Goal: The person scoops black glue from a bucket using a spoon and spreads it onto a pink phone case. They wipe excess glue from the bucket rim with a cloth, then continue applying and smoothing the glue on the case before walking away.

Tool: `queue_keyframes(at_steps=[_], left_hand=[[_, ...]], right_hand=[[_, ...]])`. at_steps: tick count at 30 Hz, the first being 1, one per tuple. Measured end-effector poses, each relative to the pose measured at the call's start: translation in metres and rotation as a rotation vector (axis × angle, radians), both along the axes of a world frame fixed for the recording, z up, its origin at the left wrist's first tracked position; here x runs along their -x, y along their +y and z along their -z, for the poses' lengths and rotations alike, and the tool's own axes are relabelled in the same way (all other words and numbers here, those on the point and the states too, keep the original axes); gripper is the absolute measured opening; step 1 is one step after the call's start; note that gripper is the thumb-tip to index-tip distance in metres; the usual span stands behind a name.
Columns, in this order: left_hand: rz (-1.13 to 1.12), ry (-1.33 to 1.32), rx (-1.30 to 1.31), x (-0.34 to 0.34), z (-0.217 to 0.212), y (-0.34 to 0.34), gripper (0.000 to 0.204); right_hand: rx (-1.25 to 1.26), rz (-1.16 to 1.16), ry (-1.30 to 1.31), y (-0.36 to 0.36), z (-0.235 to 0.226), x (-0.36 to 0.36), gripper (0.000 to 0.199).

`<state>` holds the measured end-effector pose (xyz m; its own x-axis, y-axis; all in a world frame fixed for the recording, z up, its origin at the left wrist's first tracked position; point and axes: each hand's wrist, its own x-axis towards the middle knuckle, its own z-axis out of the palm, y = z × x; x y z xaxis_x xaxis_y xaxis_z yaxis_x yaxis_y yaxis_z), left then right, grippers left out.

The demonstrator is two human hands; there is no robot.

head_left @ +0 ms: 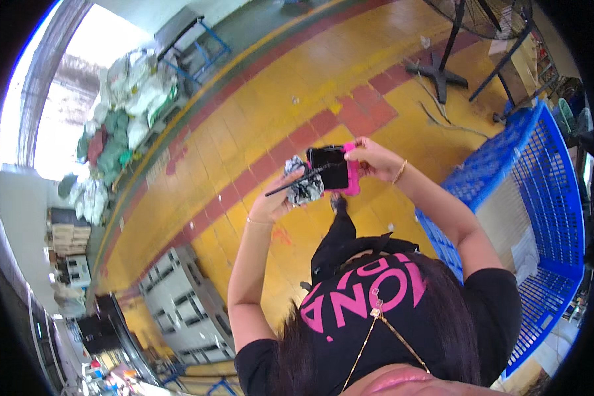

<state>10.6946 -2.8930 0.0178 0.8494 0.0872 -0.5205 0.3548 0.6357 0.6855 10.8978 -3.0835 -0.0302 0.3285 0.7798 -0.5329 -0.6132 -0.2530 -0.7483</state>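
Note:
In front of my body, my right hand (377, 160) grips the right edge of a flat rectangular piece with a black face (329, 170) and a bright pink border (352, 179). My left hand (274, 200) is closed around a crumpled black-and-white cloth (304, 189), which meets the left side of the black face. A thin dark stick-like tool (285, 187) slants across the cloth and over my left fingers; its kind cannot be made out. Most of my left fingertips are hidden behind the cloth.
A large blue perforated plastic crate (554, 191) stands close on my right. Farther ahead are a black fan stand (437, 72) and a cable (449, 123) on the yellow floor. White and green sacks (135, 92) pile up at left, and a grey pallet (186, 305) lies lower left.

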Motion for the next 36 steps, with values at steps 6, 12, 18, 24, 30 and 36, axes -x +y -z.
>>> queue_keyframes(at_steps=[6, 12, 18, 24, 30, 36], left_hand=[[0.151, 0.04, -0.072, -0.222, -0.024, 0.154, 0.035], [0.381, 0.009, -0.114, -0.475, 0.006, 0.288, 0.036], [0.395, 0.056, -0.083, -0.7, 0.016, 0.398, 0.033], [0.471, -0.002, -0.123, -0.947, 0.031, 0.494, 0.027], [0.649, -0.087, -0.396, -1.213, 0.024, 0.566, 0.022], [0.596, -0.077, -0.457, -1.42, 0.015, 0.596, 0.036]], right_hand=[[-0.003, 0.185, 0.035, 0.131, -0.018, -0.18, 0.041], [-0.022, 0.361, -0.02, 0.235, 0.014, -0.38, 0.043], [-0.007, 0.459, 0.043, 0.337, 0.013, -0.595, 0.047], [-0.024, 0.549, -0.016, 0.422, 0.036, -0.818, 0.045], [-0.095, 0.719, 0.026, 0.475, 0.037, -1.042, 0.037], [-0.036, 0.758, -0.053, 0.505, 0.019, -1.243, 0.035]])
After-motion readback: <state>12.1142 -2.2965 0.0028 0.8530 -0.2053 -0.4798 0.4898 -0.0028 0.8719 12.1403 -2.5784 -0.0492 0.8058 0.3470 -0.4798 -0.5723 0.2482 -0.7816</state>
